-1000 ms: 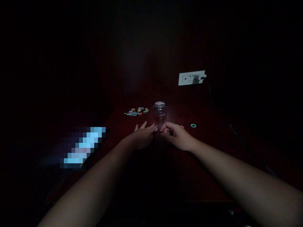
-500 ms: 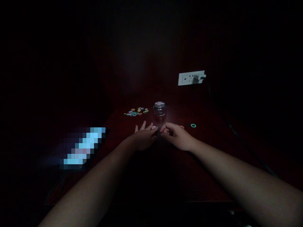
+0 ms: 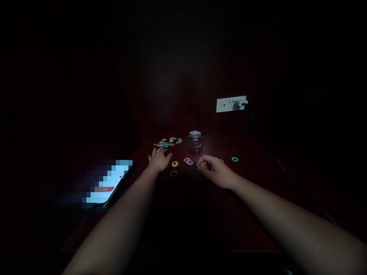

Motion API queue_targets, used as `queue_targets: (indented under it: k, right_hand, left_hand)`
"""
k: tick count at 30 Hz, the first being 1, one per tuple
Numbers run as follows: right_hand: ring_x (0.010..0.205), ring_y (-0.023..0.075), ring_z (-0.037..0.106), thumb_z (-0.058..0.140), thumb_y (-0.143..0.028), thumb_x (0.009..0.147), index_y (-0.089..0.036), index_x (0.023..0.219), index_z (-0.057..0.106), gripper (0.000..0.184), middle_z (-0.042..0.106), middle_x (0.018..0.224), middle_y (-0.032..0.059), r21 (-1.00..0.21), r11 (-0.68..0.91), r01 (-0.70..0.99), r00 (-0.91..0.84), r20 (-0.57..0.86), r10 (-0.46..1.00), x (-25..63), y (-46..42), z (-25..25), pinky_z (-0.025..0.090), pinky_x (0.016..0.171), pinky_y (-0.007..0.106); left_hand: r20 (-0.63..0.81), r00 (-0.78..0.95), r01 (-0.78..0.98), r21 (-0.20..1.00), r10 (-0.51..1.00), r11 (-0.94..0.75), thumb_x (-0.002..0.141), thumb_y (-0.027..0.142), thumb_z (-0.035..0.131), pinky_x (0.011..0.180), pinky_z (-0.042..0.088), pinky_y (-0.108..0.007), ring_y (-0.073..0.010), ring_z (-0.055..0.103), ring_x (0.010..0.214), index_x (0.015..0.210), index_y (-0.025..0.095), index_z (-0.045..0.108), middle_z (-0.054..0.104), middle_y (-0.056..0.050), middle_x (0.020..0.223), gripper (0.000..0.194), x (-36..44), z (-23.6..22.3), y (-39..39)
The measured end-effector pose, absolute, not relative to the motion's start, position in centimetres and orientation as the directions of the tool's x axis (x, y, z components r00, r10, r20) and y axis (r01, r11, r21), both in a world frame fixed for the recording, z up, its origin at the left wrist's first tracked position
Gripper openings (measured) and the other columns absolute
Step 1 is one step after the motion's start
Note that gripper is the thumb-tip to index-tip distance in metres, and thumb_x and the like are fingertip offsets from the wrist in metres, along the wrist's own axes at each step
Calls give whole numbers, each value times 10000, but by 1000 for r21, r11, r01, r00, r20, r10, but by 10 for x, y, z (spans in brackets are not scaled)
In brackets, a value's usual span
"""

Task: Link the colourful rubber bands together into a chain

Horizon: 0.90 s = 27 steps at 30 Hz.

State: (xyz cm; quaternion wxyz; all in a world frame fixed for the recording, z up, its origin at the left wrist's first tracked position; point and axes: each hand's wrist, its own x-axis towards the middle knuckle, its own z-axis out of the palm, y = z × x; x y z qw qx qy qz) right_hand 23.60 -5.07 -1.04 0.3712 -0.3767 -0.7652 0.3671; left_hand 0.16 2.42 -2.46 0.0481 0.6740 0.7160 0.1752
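The scene is very dark. My left hand [image 3: 159, 159] lies flat with fingers stretched out, its tips just short of a scatter of several small coloured rings [image 3: 168, 141] on the dark red table [image 3: 200, 198]. My right hand [image 3: 214, 169] rests on the table with fingers curled in a pinch; what they hold is too small and dark to name. Between the hands lie a yellow ring [image 3: 174, 164], a dark ring [image 3: 173, 173] and a pink ring [image 3: 188, 161]. A small clear glass jar [image 3: 195, 139] stands just beyond them.
A lit phone [image 3: 108, 182] lies at the table's left edge. A green ring [image 3: 234, 159] sits right of my right hand. A white wall socket [image 3: 230, 104] with a plug in it is behind, and a dark cable runs down the right side.
My left hand has pulled away from the right and moved left toward the ring pile. Yellow, dark and pink rings now show where the hands met. The view has tilted up slightly.
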Motion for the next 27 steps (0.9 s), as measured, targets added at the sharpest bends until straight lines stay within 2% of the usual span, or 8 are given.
queue_targets:
  k: [4,9,13,17,20,24,27]
  right_hand:
    - [504,68,383,495,-288,769,-148,789,515,142,447,592,-34,-831,462,311,-422,314,850,235,-51,-10,311,467,192]
    - [503,73,380,497,-272,763,-150,757,530,127,446,573,-32,-809,479,340,-406,333,851,235,-51,-8,306,471,197]
    - [506,76,372,498,-274,761,-150,735,529,130,433,566,-34,-817,473,329,-389,339,857,235,-50,-9,298,475,201]
    - [509,74,346,496,-285,761,-150,721,519,143,418,572,-37,-832,473,289,-383,352,854,235,-45,-12,288,481,202]
    - [513,75,346,495,-279,757,-151,713,515,137,419,572,-36,-830,479,286,-371,365,854,236,-44,-13,286,486,203]
    - [522,78,366,489,-265,752,-150,717,516,123,439,589,-29,-820,488,299,-337,388,858,238,-42,-11,292,491,204]
    - [531,82,384,483,-259,747,-150,709,508,118,456,605,-22,-816,496,295,-276,425,862,241,-37,-11,310,502,209]
  left_hand:
    - [181,-116,958,279,977,62,773,560,349,1030,216,-514,-304,173,1315,1207,259,497,329,-6,1399,548,-5,-27,35]
    - [130,-96,965,257,987,60,751,610,325,1014,165,-576,-333,126,1320,1248,318,442,250,15,1433,587,-6,-26,44]
    - [135,-89,967,249,987,53,754,573,368,996,187,-580,-341,215,1291,1216,289,472,377,-51,1369,552,-7,-25,45]
    - [214,-102,967,251,971,47,748,517,430,966,303,-478,-317,357,1211,1110,247,543,471,-87,1279,465,-10,-24,45]
    - [242,-107,962,270,965,39,758,496,432,969,312,-435,-294,355,1217,1124,249,524,465,-72,1287,451,-11,-23,48]
    - [183,-94,964,261,978,44,763,506,422,975,282,-474,-307,345,1226,1160,268,499,464,-69,1294,469,-11,-23,53]
    - [187,-76,971,235,979,31,754,523,425,968,296,-460,-307,378,1200,1133,262,522,468,-72,1289,470,-11,-23,54]
